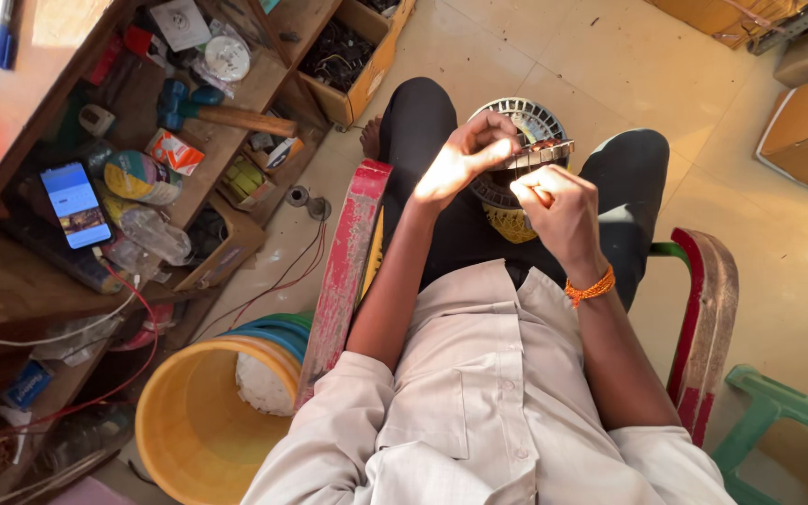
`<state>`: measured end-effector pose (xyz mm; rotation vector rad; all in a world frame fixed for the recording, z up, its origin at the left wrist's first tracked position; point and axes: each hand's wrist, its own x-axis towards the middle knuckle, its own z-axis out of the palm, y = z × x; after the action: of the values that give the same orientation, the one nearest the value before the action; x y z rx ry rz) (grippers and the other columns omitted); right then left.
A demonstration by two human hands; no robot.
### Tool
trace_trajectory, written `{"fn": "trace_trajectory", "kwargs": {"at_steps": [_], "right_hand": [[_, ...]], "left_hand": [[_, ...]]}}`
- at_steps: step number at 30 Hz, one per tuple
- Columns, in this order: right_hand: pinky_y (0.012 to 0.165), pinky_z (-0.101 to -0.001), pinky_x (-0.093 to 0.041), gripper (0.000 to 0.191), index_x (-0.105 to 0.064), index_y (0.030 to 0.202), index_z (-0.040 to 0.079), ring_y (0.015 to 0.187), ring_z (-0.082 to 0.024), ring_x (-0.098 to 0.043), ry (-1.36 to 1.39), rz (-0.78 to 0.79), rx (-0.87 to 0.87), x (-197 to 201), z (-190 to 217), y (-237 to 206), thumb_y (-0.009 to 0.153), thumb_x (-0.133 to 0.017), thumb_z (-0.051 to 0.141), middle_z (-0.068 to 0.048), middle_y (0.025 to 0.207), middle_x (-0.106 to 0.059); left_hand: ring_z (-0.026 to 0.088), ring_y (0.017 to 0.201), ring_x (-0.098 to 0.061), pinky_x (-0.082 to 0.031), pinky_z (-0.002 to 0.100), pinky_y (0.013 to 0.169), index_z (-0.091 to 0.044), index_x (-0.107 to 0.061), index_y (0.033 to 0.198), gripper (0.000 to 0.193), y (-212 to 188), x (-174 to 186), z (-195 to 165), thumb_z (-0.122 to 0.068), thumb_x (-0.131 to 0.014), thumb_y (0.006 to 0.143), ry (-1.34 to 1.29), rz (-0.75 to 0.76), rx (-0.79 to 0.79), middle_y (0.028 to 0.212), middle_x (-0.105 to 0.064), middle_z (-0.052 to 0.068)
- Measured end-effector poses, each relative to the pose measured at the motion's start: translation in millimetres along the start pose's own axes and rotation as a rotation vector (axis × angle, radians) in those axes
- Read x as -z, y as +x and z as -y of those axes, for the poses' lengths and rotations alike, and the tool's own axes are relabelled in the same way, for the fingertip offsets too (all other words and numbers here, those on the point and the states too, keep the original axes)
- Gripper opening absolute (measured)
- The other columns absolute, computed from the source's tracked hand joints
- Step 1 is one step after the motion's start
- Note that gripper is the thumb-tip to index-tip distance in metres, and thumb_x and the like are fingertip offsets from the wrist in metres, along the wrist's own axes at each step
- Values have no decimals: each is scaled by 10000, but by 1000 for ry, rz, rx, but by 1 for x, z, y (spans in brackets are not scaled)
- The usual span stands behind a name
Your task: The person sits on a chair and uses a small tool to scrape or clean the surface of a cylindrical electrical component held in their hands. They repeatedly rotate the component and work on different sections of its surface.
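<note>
The person sits in a chair with worn red armrests (348,252), and both hands meet over the lap. The left hand (455,159) has its fingers curled closed, pinching the upper edge of a round metal motor core (526,150). The right hand (563,210) is closed in a fist just below it, gripping the core's lower side; whether it also holds a small tool cannot be told. The core is a flat ring with evenly spaced slots round its rim, grey where the sun catches it, with a yellowish part at the bottom. It rests on the black trousers between the knees. An orange thread band (591,288) circles the right wrist. To the left, a yellow bucket (189,430) stands on the floor beside cluttered wooden shelves (236,103), where a phone (75,204) with a lit screen lies.
</note>
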<state>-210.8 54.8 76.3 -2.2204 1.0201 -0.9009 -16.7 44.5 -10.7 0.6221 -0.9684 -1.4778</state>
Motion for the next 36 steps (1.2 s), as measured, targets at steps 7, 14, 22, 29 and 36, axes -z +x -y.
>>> {"fn": "trace_trajectory", "kwargs": {"at_steps": [7, 14, 22, 29, 36], "right_hand": [[652, -316, -497, 63, -715, 960, -30, 677, -199, -625, 95, 13, -16, 0, -12, -3, 909, -733, 2, -132, 830, -671], [614, -299, -494, 78, -703, 963, -40, 651, -161, -653, 127, -41, -31, -11, -20, -3, 926, -747, 13, -134, 801, -689], [550, -309, -461, 86, -701, 956, -21, 573, -122, -566, 108, 62, -135, -26, -43, -22, 953, -711, 64, -137, 696, -628], [573, -308, -448, 87, -683, 946, -23, 595, -125, -502, 37, 104, -240, 6, -59, -38, 972, -685, 60, -139, 705, -594], [617, -300, -460, 72, -716, 965, -9, 647, -131, -522, 29, -28, -260, 48, -40, -20, 952, -742, 56, -95, 745, -667]], "left_hand": [[161, 1165, -622, -484, 328, 1047, -27, -704, 1179, 314, -7, 0, -5, -160, -812, 916, 435, 35, -142, 1206, -668, 47], [217, 1167, -663, -498, 357, 1072, -38, -741, 1143, 319, -9, 4, 11, -175, -837, 872, 531, -78, -215, 1175, -730, 88], [267, 1169, -671, -488, 383, 1077, -58, -739, 1209, 352, -8, -6, -1, -193, -817, 894, 702, -84, -303, 1201, -747, 115], [293, 977, -616, -499, 381, 892, -96, -667, 1115, 367, -3, -34, 0, -178, -859, 815, 945, -244, -405, 1039, -715, 55], [276, 942, -598, -482, 382, 877, -88, -650, 1094, 344, -3, -34, 12, -121, -837, 806, 1041, -267, -483, 1057, -714, 28]]}}
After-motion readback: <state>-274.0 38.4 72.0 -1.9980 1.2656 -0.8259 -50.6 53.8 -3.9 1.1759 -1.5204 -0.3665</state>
